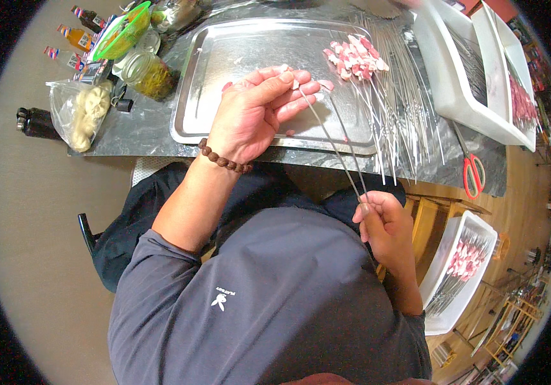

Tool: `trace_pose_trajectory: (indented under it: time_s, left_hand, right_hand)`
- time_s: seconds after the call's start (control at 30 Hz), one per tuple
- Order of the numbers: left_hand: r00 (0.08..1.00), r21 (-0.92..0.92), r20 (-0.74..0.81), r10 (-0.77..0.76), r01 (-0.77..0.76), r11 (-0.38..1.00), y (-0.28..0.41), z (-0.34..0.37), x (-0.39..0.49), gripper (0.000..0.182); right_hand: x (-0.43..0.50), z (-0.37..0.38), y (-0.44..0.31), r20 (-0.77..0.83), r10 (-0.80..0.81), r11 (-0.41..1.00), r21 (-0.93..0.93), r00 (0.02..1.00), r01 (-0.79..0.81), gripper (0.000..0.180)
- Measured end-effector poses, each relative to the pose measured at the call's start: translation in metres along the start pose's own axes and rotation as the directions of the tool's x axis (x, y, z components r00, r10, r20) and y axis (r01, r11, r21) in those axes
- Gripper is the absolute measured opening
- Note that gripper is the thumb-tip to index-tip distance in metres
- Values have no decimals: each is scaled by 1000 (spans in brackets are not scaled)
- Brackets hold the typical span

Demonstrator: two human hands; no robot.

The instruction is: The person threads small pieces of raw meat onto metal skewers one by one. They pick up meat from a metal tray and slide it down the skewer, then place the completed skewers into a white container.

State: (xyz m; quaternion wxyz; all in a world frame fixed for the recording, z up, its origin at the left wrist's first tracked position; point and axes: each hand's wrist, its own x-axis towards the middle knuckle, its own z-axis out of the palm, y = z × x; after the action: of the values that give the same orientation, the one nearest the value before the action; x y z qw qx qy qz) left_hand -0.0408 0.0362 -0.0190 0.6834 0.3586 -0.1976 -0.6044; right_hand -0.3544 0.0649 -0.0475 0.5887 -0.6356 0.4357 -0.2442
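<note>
My right hand (383,224) grips two thin metal skewers (333,142) near their lower ends, in front of the table edge. They slant up and left toward my left hand (254,106), which is palm up over a metal tray (208,115). Between its thumb and fingers is a small pale piece of meat (296,84), at the tip of one skewer. Another meat piece (326,85) sits at the other skewer's tip, beside my fingertips. On the tray's right side lies a heap of skewered pink-and-white meat (356,57). Bare metal skewers (410,106) lie alongside.
White plastic bins (485,118) with skewers stand at the right, near red-handled scissors (473,175). A lower white bin (468,294) holds meat skewers. At left are a glass jar (148,74), a green basket (121,33), a bag of buns (85,113) and several drink bottles (77,38).
</note>
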Motion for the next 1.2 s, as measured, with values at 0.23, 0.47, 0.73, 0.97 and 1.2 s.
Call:
trace_pose_trajectory:
  time_s: [0.23, 0.47, 0.73, 0.97, 1.2]
  left_hand:
    - [1000, 5, 14, 5, -5, 1000, -3, -1, -1, 20]
    - [1000, -24, 10, 20, -20, 1000, -6, 1, -2, 20]
    - [999, -37, 21, 23, -23, 999, -6, 7, 1, 21]
    - [997, 111, -1, 77, -77, 991, 4, 10, -9, 20]
    - [997, 6, 6, 83, -83, 997, -1, 8, -6, 16]
  right_hand:
    - [4, 0, 1, -1, -20, 1000, -19, 1000, 20, 18]
    - [10, 6, 10, -38, -6, 1000, -15, 999, 6, 19]
    - [21, 16, -1, -62, -99, 988, -124, 993, 91, 16]
    - [20, 22, 3, -100, -56, 998, -16, 993, 54, 13]
    - [16, 18, 11, -77, -82, 996, 29, 994, 84, 15]
